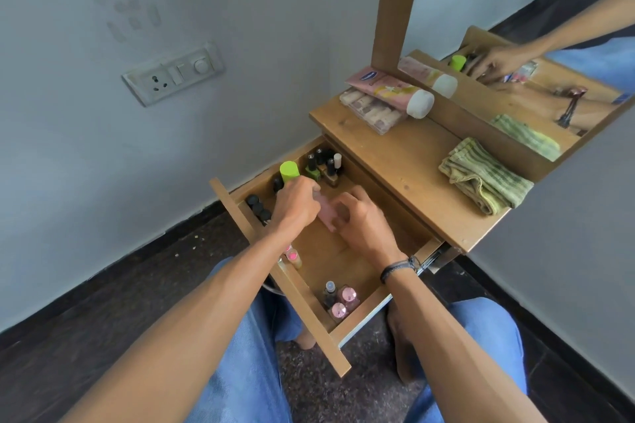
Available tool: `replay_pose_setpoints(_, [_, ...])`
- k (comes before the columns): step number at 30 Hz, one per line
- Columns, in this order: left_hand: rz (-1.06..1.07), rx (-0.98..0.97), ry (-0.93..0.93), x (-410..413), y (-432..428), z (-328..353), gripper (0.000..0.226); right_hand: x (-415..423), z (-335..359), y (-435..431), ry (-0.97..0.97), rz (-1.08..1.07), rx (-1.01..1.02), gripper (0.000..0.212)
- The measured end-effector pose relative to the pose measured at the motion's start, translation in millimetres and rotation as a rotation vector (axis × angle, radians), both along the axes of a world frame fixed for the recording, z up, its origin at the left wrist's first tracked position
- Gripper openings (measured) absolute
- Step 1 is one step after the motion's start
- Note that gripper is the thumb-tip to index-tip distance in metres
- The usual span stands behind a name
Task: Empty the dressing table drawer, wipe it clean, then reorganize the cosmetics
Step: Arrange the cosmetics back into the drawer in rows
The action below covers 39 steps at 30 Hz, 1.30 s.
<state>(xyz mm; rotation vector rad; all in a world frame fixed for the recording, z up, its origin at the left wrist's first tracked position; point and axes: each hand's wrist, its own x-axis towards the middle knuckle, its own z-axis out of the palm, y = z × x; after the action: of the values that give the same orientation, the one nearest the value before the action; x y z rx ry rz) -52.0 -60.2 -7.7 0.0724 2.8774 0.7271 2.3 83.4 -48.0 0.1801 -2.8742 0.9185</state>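
Under the mirror (536, 79), tabletop (405, 161) holds striped cloth (484, 178).

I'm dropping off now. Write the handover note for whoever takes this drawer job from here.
Hands: the right hand grips the pink case over the open drawer. The left hand is curled at its other end, beside the green-capped bottle; what it grips is unclear.
Things: nail polishes stand grouped along the drawer's edges. The cloth, tube and palette are on the tabletop.
Done: apparently emptying and wiping.
Left: place the pink case, then probably the tube and palette.
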Motion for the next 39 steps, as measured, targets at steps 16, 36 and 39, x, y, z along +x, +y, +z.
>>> replay_pose_setpoints(16, [-0.269,-0.089,0.014,0,0,-25,0.045,-89,120,81,0.2,-0.43,0.297,0.052])
replay_pose_setpoints(36, [-0.075,0.233,0.053,-14,-24,6,0.039,-77,116,85,0.308,-0.472,-0.023,0.055])
replay_pose_setpoints(39, [0.001,0.378,0.011,-11,-34,18,0.037,-41,120,68,0.31,-0.426,-0.078,0.058])
